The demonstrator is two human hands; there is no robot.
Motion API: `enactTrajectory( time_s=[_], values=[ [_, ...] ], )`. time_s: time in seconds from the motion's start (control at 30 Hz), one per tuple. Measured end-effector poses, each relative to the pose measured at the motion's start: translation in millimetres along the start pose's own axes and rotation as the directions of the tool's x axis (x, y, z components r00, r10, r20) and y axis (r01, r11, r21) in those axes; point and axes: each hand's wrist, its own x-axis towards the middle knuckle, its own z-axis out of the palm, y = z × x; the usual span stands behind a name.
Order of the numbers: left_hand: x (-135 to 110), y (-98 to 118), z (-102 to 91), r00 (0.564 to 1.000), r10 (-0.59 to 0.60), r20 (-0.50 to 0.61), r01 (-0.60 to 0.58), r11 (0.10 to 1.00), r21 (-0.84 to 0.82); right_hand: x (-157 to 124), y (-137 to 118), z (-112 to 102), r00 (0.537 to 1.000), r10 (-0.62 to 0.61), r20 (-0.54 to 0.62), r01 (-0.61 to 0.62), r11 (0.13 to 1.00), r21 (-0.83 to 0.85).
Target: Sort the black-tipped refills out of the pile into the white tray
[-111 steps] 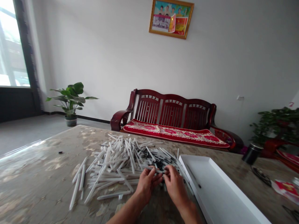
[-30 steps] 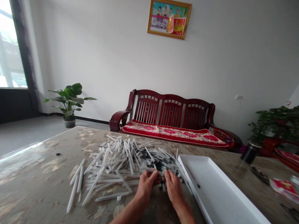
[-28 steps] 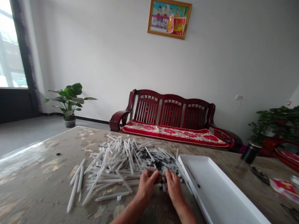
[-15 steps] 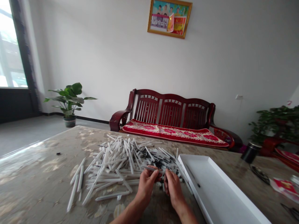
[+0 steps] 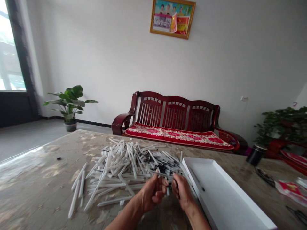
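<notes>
Both of my hands are close together over the near edge of a loose heap of white tubes point(image 5: 120, 166), which look like pen barrels. A slim grey pen-like stick point(image 5: 165, 174) lies crosswise above my fingers, its right end pinched in my right hand point(image 5: 181, 190). My left hand point(image 5: 153, 191) is beside it with fingers curled; whatever they hold is hidden. Small black pieces point(image 5: 162, 167) sit among the tubes just beyond my hands. To the right, a shallow white tray point(image 5: 230, 191) contains one slim pen point(image 5: 198, 180) with a dark end.
The patterned tabletop point(image 5: 48, 191) carries several separate tubes at left and a small black bit point(image 5: 59, 158). A black canister point(image 5: 256, 155), a dark cable point(image 5: 265, 177) and a red packet point(image 5: 291, 191) are at right. Behind the table stands a wooden bench point(image 5: 175, 111).
My left hand has turned, its fingers now curled lower and looser below the stick. My right hand has shifted slightly right, and the stick has moved right with it.
</notes>
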Motion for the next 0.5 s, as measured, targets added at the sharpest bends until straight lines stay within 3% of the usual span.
enactTrajectory(
  time_s=[0.07, 0.13, 0.23, 0.3, 0.4, 0.5],
  values=[
    [-3, 3, -2.7, 0.993, -0.091, 0.072, 0.092, 0.996, -0.014, -2, 0, 2, 1.0, -0.013, -0.002, 0.013, 0.999, -0.032],
    [-4, 1, -4.9, 0.99, -0.124, 0.062, 0.126, 0.992, -0.026, -2, 2, 3, 0.999, -0.035, 0.011, 0.035, 0.998, -0.052],
    [-2, -4, -5.2, 0.998, -0.068, 0.0, 0.068, 0.998, 0.006, 1, 4, 0, 0.996, -0.085, 0.018, 0.087, 0.99, -0.114],
    [0, -5, -3.1, 0.998, 0.039, -0.047, -0.039, 0.999, 0.019, 1, 4, -5, 0.982, -0.188, 0.023, 0.187, 0.941, -0.281],
    [3, -1, 0.7, 0.96, 0.237, -0.152, -0.24, 0.971, -0.003, -2, 3, -13, 0.947, -0.303, 0.111, 0.298, 0.69, -0.66],
    [6, 6, 1.2, 0.879, 0.367, -0.305, -0.392, 0.92, -0.022, -9, 4, -14, 0.935, -0.322, 0.146, 0.265, 0.362, -0.894]
  ],
)
